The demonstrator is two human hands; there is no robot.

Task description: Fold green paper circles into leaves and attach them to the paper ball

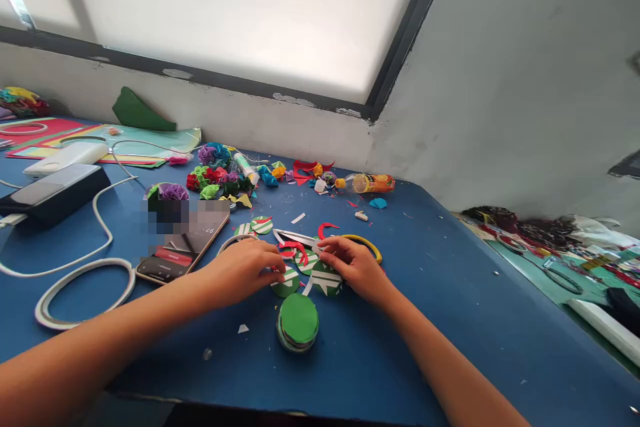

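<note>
My left hand (253,267) is curled, thumb and forefinger close together, just above a green paper circle with white stripes (286,285); whatever it may grip is too small to make out. Between the fingertips of my right hand (356,268) is a small white paper scrap (318,247). Under those fingers lies another green-and-white paper circle (326,280). Scissors with a yellow handle (373,245) rest behind my right hand, blades pointing left. Red paper strips (295,251) lie among the circles. A round stack topped by a plain green disc (299,318) stands nearest me.
Left of my hands are a phone (193,247), a roll of white tape (47,300), a dark box-shaped device (55,193) and a white cable (103,223). Crumpled colourful paper flowers (215,155) and an orange-labelled bottle (373,183) lie toward the wall on the blue table (380,360).
</note>
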